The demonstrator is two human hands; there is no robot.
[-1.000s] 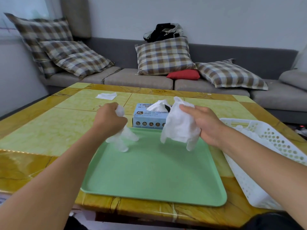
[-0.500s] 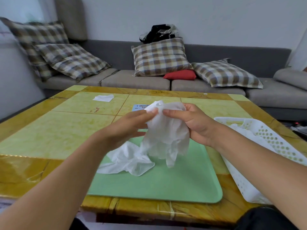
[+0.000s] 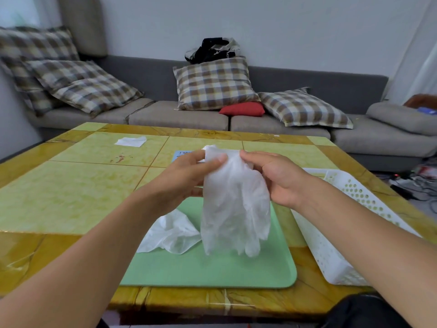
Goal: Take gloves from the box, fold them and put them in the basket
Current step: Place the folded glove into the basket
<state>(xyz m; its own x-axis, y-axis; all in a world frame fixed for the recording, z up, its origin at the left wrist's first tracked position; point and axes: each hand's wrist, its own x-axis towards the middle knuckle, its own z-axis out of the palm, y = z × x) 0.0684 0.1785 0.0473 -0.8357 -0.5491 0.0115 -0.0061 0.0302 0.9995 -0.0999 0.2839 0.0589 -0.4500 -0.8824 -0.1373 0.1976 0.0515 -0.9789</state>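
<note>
Both hands hold one glove up above the tray.

The left hand [image 3: 186, 176] and right hand [image 3: 279, 178] pinch the cuff of the hanging glove [image 3: 234, 209], its fingers dangling down; a second glove [image 3: 170, 235] lies crumpled on the green tray [image 3: 212, 271], the white basket [image 3: 335, 252] just right on the surface [image 3: 59, 192].

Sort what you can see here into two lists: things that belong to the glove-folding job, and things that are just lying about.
Part of the job:
held glove
second glove on the green tray
glove box, mostly hidden
white basket
left hand, right hand

Just lying about:
white tissue
plaid cushions
red cushion
dark bag
</note>
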